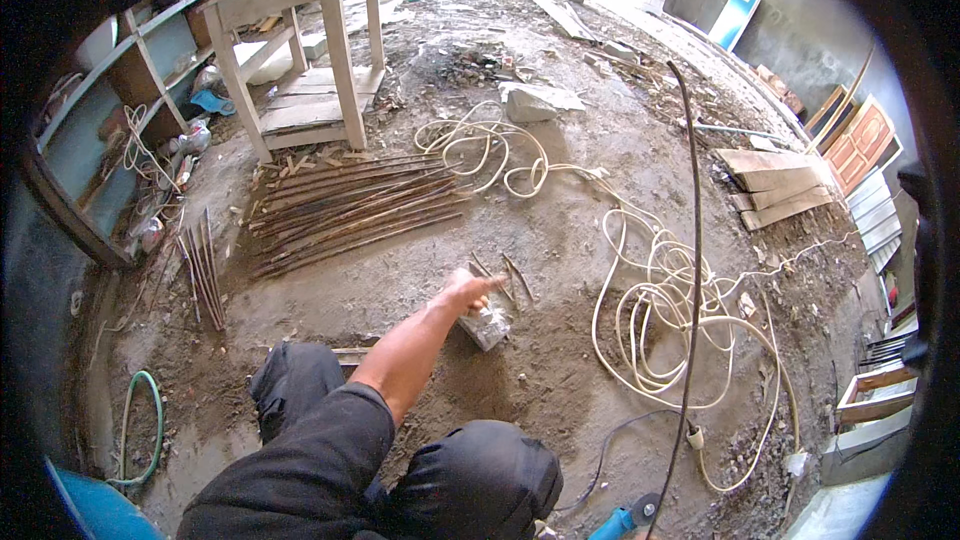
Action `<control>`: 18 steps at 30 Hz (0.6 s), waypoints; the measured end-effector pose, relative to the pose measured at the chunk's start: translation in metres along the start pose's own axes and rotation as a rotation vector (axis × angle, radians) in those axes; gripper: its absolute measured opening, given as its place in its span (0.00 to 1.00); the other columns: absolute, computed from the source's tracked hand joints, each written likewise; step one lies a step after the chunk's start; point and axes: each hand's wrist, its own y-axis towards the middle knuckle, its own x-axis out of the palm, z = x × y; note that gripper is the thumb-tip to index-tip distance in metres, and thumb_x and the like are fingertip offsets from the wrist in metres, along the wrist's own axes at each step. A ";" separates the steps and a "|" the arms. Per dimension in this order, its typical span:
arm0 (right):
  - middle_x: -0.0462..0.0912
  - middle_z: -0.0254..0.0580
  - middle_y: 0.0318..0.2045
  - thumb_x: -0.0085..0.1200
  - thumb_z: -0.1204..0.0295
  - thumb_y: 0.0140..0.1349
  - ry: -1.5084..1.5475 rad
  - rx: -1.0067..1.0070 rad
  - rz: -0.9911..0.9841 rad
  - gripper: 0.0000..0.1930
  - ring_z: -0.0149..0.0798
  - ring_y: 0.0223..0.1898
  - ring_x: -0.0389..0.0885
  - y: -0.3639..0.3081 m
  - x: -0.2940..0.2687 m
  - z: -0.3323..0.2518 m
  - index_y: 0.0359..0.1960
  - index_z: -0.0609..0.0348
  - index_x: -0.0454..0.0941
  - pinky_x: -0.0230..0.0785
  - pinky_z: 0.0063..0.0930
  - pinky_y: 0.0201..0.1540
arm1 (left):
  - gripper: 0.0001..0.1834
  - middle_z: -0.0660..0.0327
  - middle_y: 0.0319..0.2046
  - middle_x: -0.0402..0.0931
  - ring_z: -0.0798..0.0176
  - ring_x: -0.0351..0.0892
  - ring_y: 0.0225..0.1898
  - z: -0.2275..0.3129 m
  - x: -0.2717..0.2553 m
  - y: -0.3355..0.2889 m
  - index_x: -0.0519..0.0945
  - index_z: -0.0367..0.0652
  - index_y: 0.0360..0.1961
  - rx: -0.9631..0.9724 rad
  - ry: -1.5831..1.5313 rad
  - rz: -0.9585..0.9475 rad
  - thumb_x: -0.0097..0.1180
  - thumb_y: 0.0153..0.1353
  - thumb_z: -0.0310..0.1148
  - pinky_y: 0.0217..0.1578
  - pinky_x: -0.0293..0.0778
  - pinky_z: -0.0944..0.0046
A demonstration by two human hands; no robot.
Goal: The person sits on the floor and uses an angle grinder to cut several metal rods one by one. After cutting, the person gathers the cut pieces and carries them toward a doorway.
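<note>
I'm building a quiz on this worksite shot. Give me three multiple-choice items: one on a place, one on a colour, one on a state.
1. Where do the rusty rods lie?
A. On the wooden table
B. On the ground in front of the wooden table
C. Leaning on the doors

2. What colour is the coiled cable?
A. Cream-white
B. Red
C. Black

3. How is the left hand?
A. Resting on a knee
B. Holding a rod aloft
C. Stretched out onto a small grey block

Answers: 1 B, the rods lie flat on the dirt below the wooden table. 2 A, its loops look pale cream. 3 C, the arm is extended with the hand on the block.
</note>
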 end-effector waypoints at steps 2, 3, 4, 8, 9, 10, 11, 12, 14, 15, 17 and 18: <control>0.61 0.30 0.14 0.50 0.57 0.73 -0.079 -0.037 0.013 0.18 0.31 0.14 0.59 0.018 -0.003 0.016 0.27 0.54 0.69 0.55 0.28 0.18 | 0.28 0.60 0.18 0.80 0.66 0.76 0.15 -0.025 0.000 -0.024 0.86 0.40 0.25 0.147 0.411 -0.053 0.68 0.55 0.59 0.17 0.75 0.61; 0.62 0.30 0.14 0.50 0.58 0.73 -0.117 -0.062 0.024 0.18 0.31 0.15 0.60 0.029 -0.004 0.026 0.27 0.55 0.70 0.56 0.28 0.19 | 0.27 0.59 0.19 0.81 0.65 0.79 0.17 -0.032 0.001 -0.035 0.86 0.38 0.29 0.080 0.600 -0.164 0.67 0.59 0.57 0.19 0.77 0.62; 0.63 0.31 0.14 0.51 0.58 0.72 -0.155 -0.092 0.040 0.18 0.31 0.15 0.60 0.040 -0.003 0.035 0.26 0.55 0.71 0.56 0.29 0.19 | 0.25 0.56 0.29 0.85 0.63 0.84 0.25 -0.044 -0.002 -0.050 0.85 0.35 0.33 0.136 0.486 -0.336 0.65 0.61 0.53 0.28 0.82 0.64; 0.68 0.30 0.15 0.54 0.56 0.70 -0.615 -0.140 0.240 0.22 0.27 0.13 0.63 0.101 0.015 0.068 0.21 0.54 0.66 0.53 0.28 0.15 | 0.20 0.56 0.29 0.86 0.68 0.84 0.27 -0.055 0.001 -0.109 0.86 0.37 0.34 0.213 0.002 -0.405 0.63 0.65 0.46 0.31 0.80 0.63; 0.65 0.26 0.14 0.53 0.53 0.71 -0.786 -0.128 0.243 0.25 0.26 0.12 0.60 0.118 0.022 0.071 0.18 0.53 0.64 0.50 0.25 0.14 | 0.19 0.55 0.30 0.86 0.70 0.83 0.28 -0.051 -0.001 -0.122 0.86 0.37 0.35 0.215 -0.090 -0.357 0.63 0.65 0.45 0.32 0.80 0.63; 0.65 0.27 0.14 0.55 0.55 0.70 -0.857 -0.144 0.242 0.25 0.26 0.14 0.60 0.131 0.030 0.069 0.18 0.55 0.65 0.51 0.27 0.17 | 0.17 0.55 0.30 0.86 0.67 0.84 0.29 -0.045 -0.003 -0.135 0.86 0.37 0.36 0.440 0.051 -0.247 0.64 0.64 0.43 0.33 0.80 0.62; 0.66 0.28 0.14 0.57 0.57 0.69 -0.906 -0.148 0.222 0.25 0.26 0.17 0.59 0.144 0.039 0.068 0.18 0.57 0.66 0.51 0.28 0.19 | 0.15 0.55 0.31 0.86 0.65 0.84 0.30 -0.039 -0.006 -0.147 0.86 0.38 0.38 0.642 0.201 -0.111 0.64 0.63 0.41 0.34 0.80 0.61; 0.66 0.29 0.15 0.59 0.58 0.68 -0.954 -0.152 0.195 0.24 0.26 0.19 0.59 0.158 0.048 0.067 0.17 0.59 0.67 0.52 0.29 0.22 | 0.13 0.55 0.31 0.85 0.63 0.85 0.32 -0.032 -0.009 -0.157 0.86 0.39 0.39 0.857 0.361 0.045 0.65 0.62 0.39 0.36 0.80 0.60; 0.70 0.32 0.15 0.60 0.62 0.67 -1.101 -0.196 0.135 0.20 0.27 0.22 0.63 0.171 0.062 0.058 0.20 0.61 0.73 0.57 0.29 0.25 | 0.15 0.56 0.38 0.84 0.55 0.84 0.40 -0.018 -0.021 -0.169 0.84 0.44 0.45 1.288 0.655 0.274 0.66 0.58 0.36 0.43 0.81 0.58; 0.71 0.33 0.15 0.60 0.62 0.66 -1.169 -0.215 0.092 0.19 0.27 0.22 0.64 0.181 0.070 0.054 0.20 0.61 0.74 0.58 0.30 0.25 | 0.16 0.57 0.43 0.82 0.54 0.82 0.45 -0.013 -0.026 -0.176 0.83 0.46 0.46 1.368 0.680 0.288 0.66 0.57 0.37 0.49 0.78 0.56; 0.77 0.38 0.21 0.62 0.65 0.64 -1.285 -0.175 -0.026 0.14 0.30 0.26 0.71 0.199 0.086 0.044 0.25 0.62 0.78 0.64 0.30 0.30 | 0.18 0.60 0.47 0.80 0.54 0.78 0.51 -0.008 -0.034 -0.187 0.82 0.50 0.48 1.536 0.736 0.267 0.65 0.56 0.38 0.57 0.71 0.54; 0.82 0.42 0.26 0.63 0.66 0.62 -1.349 -0.090 -0.061 0.11 0.33 0.30 0.76 0.206 0.094 0.037 0.30 0.63 0.81 0.69 0.31 0.36 | 0.19 0.62 0.47 0.79 0.55 0.77 0.53 -0.007 -0.040 -0.190 0.81 0.52 0.49 1.613 0.762 0.213 0.64 0.55 0.38 0.60 0.67 0.54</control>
